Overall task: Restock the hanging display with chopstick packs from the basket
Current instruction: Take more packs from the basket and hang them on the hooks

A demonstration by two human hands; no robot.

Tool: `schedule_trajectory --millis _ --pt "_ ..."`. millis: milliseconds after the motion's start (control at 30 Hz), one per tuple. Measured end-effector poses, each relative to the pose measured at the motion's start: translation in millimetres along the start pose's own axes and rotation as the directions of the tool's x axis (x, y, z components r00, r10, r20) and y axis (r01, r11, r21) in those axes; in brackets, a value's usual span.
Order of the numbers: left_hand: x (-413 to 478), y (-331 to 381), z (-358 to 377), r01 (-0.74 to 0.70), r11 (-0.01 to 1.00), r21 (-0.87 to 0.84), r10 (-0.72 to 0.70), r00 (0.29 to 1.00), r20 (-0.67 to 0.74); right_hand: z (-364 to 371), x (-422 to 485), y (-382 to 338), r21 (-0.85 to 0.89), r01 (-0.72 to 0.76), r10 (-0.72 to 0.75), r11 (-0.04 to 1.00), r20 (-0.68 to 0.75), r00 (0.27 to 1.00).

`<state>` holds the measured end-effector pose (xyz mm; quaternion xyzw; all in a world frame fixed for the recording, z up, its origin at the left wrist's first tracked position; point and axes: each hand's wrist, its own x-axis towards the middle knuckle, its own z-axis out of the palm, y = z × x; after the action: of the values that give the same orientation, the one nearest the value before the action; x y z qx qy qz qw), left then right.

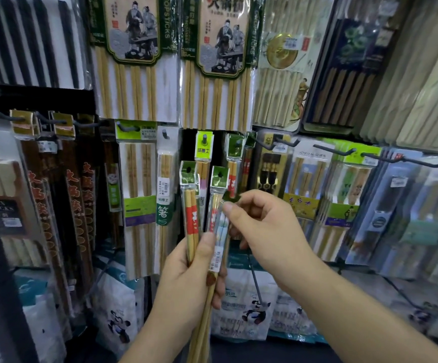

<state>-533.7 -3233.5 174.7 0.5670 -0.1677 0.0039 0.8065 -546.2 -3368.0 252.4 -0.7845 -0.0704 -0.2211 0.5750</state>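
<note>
Held upright just in front of hanging display (287, 143), tops level with lower pegs: bundle of chopstick packs (192, 218). Gripped at mid-length by left hand (186, 279), fingers curled round bundle. Pinched below its green header by right hand (262, 231), thumb and forefinger closed on it: front pack (216, 205).

Chopstick packs (193, 218) upright in left hand (186, 286), before hanging display (139, 166); right hand (267, 231) at rightmost pack's top.
</note>
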Motion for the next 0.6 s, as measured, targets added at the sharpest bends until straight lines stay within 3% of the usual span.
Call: schedule_trajectory --millis 167,300,433,600 --pt "0.5 0.0 3.6 -0.021 1.0 -0.003 0.021 0.999 -0.041 -5.2 2.7 0.4 0.02 0.01 -0.01 1.0 -0.015 1.0" --pt "0.3 -0.4 5.2 -0.03 1.0 0.004 0.03 0.998 -0.056 -4.7 4.0 0.4 0.188 -0.132 0.127 0.973 0.04 0.991" --pt "0.0 -2.5 7.6 -0.055 0.998 -0.001 0.055 0.996 -0.07 -1.8 3.6 0.0 0.212 -0.17 0.165 0.962 0.04 0.986" --pt "2.4 -5.5 2.7 -0.076 0.997 0.006 0.076 0.99 -0.115 -20.0 21.9 -18.0 0.121 -0.069 0.092 0.99 -0.195 0.976"
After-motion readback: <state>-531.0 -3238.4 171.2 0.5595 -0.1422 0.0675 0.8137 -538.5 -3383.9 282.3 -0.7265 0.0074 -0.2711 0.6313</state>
